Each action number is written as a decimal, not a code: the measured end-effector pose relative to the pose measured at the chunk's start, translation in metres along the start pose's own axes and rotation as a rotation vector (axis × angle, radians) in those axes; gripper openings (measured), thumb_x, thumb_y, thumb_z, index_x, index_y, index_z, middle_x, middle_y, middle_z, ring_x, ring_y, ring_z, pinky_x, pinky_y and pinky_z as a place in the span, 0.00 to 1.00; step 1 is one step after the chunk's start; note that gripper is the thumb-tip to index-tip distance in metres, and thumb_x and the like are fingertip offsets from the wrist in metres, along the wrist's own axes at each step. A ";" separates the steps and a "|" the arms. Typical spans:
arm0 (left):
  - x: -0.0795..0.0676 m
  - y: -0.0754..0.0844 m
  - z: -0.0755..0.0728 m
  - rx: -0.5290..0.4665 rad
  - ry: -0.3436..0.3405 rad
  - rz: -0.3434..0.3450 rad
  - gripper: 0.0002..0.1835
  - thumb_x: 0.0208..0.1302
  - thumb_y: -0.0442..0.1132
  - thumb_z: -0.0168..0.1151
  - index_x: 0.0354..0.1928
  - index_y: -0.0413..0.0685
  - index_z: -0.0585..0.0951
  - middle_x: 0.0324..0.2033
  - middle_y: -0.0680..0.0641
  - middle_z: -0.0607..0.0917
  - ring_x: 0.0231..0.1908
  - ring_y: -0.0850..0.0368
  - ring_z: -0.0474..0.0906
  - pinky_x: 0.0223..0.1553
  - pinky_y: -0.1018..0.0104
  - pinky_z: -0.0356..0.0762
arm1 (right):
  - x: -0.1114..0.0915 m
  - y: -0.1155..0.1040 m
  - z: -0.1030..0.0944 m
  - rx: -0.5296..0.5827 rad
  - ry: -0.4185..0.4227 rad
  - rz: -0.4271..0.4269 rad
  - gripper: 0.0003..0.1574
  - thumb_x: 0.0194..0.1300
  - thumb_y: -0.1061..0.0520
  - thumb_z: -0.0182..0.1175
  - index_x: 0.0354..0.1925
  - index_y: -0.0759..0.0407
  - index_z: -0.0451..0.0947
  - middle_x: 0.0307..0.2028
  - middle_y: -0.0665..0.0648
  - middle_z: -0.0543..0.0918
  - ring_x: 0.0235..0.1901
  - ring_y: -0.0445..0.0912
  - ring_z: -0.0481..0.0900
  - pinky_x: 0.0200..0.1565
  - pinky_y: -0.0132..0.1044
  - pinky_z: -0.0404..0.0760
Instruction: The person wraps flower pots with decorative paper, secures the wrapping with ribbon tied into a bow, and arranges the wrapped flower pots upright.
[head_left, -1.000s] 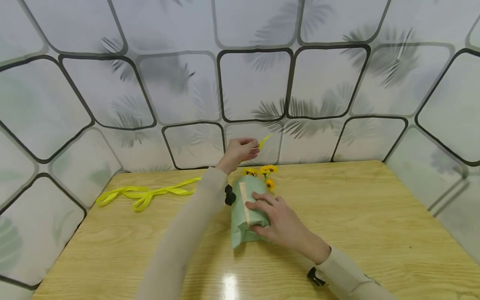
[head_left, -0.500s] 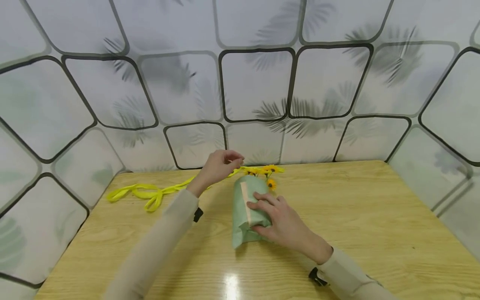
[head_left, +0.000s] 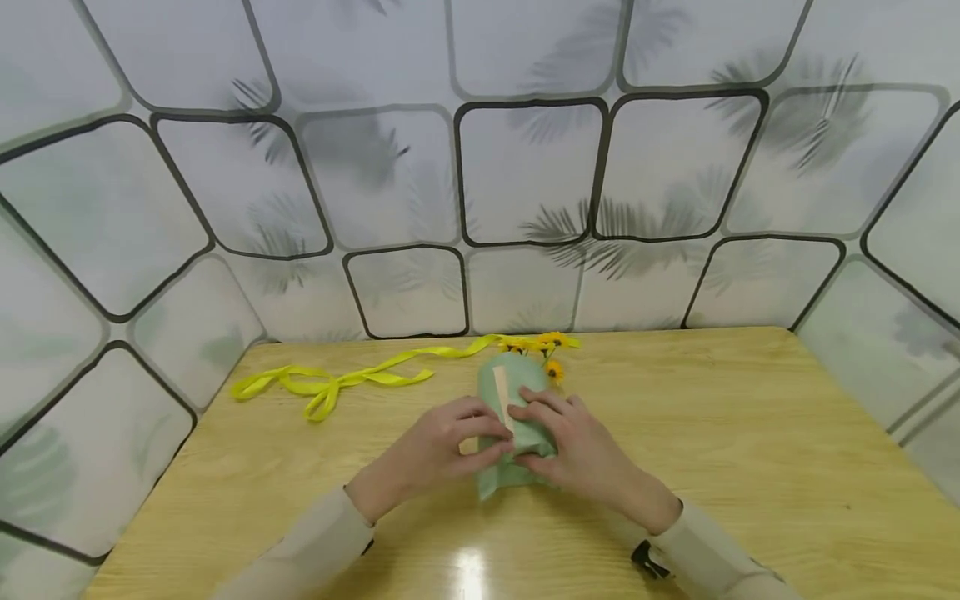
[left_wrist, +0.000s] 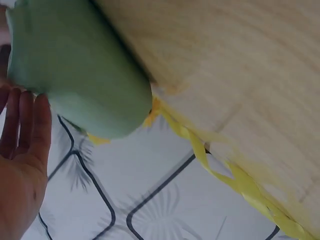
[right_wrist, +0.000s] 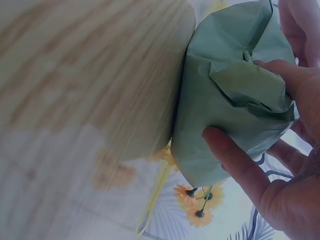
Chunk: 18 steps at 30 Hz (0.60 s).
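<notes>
A bouquet in pale green paper [head_left: 522, 375] lies on the table, with yellow-orange flowers [head_left: 553, 370] showing past its far end. Down the paper's top runs a cream strip [head_left: 501, 385], partly covered by fingers. My right hand [head_left: 592, 460] grips the bouquet from the right, thumb at the crumpled near end, also seen in the right wrist view, where the folded paper [right_wrist: 250, 90] bunches under the thumb. My left hand [head_left: 438, 446] is at the left side, its fairly straight fingertips at the paper near the strip; the left wrist view shows those fingers [left_wrist: 40, 125] at the paper's edge.
A yellow ribbon [head_left: 390, 364] with loops at its left end stretches along the back left of the wooden table [head_left: 750, 458], reaching behind the flowers. A patterned curtain [head_left: 532, 175] stands close behind the table and along its sides.
My left hand let go of the yellow ribbon near the flowers, then came back toward me to the paper. The ribbon now lies on the table. My right hand keeps its grip on the bouquet.
</notes>
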<state>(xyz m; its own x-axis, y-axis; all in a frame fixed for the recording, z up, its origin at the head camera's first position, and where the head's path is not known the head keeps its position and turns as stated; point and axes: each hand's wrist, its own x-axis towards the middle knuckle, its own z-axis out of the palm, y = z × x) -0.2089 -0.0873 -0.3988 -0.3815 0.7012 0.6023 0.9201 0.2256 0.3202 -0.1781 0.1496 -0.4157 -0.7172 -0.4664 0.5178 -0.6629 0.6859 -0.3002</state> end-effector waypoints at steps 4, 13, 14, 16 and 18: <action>-0.004 0.005 0.009 0.100 -0.014 0.014 0.09 0.60 0.40 0.77 0.42 0.52 0.88 0.41 0.54 0.84 0.37 0.64 0.80 0.39 0.82 0.76 | -0.001 0.001 0.000 -0.011 0.003 -0.006 0.35 0.49 0.51 0.83 0.55 0.52 0.83 0.61 0.59 0.83 0.57 0.55 0.83 0.45 0.44 0.77; 0.000 0.011 0.012 0.152 -0.006 -0.046 0.08 0.61 0.35 0.74 0.36 0.52 0.83 0.42 0.54 0.82 0.39 0.63 0.80 0.41 0.81 0.78 | -0.006 0.005 -0.021 0.268 -0.262 0.147 0.47 0.62 0.51 0.73 0.75 0.51 0.65 0.77 0.56 0.66 0.50 0.52 0.73 0.41 0.35 0.73; 0.001 0.012 0.012 0.151 -0.008 -0.051 0.07 0.62 0.35 0.74 0.36 0.52 0.82 0.43 0.53 0.82 0.40 0.63 0.81 0.41 0.80 0.79 | -0.006 0.007 -0.024 0.307 -0.290 0.165 0.47 0.63 0.54 0.71 0.76 0.52 0.64 0.78 0.55 0.64 0.49 0.52 0.70 0.40 0.34 0.74; 0.001 0.013 0.013 0.150 -0.010 -0.062 0.07 0.62 0.35 0.73 0.36 0.52 0.82 0.45 0.51 0.82 0.41 0.62 0.81 0.42 0.79 0.80 | -0.007 0.010 -0.026 0.396 -0.323 0.200 0.42 0.64 0.59 0.67 0.74 0.54 0.65 0.79 0.54 0.61 0.49 0.52 0.67 0.38 0.31 0.78; 0.001 0.014 0.014 0.157 -0.010 -0.070 0.06 0.62 0.37 0.73 0.36 0.52 0.82 0.47 0.50 0.82 0.41 0.61 0.82 0.41 0.78 0.81 | -0.007 0.013 -0.026 0.458 -0.317 0.191 0.35 0.64 0.63 0.65 0.68 0.56 0.69 0.79 0.57 0.61 0.54 0.56 0.69 0.40 0.30 0.83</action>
<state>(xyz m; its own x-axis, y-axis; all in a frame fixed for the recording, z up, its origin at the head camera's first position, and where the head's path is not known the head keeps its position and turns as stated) -0.1950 -0.0739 -0.4037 -0.4451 0.6863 0.5752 0.8941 0.3768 0.2422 -0.1763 0.1764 -0.4024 -0.8154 -0.5511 0.1772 -0.4908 0.4959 -0.7164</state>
